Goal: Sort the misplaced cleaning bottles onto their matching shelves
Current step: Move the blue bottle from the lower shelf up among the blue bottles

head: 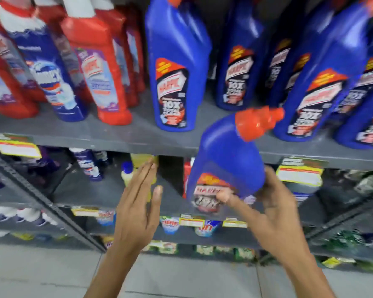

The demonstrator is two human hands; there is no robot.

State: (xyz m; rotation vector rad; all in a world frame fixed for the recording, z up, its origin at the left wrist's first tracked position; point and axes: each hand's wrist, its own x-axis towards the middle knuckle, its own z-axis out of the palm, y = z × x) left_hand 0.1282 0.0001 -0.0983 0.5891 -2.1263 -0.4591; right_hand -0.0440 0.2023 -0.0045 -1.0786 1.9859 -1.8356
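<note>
right hand (274, 203) grips a blue bottle (226, 164) at its base, red cap (256, 121) tilted toward the top shelf (95, 134); left hand (138, 203) open, flat

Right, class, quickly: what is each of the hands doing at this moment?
Left hand: open, fingers straight, holding nothing.
Right hand: closed on the blue bottle, gripping its lower part.

Held in the right hand (276, 203) before the upper shelf's front edge (116, 143), a tilted bottle (226, 160); open left hand (138, 203) beside it; standing bottles (177, 67) on that shelf behind.
</note>
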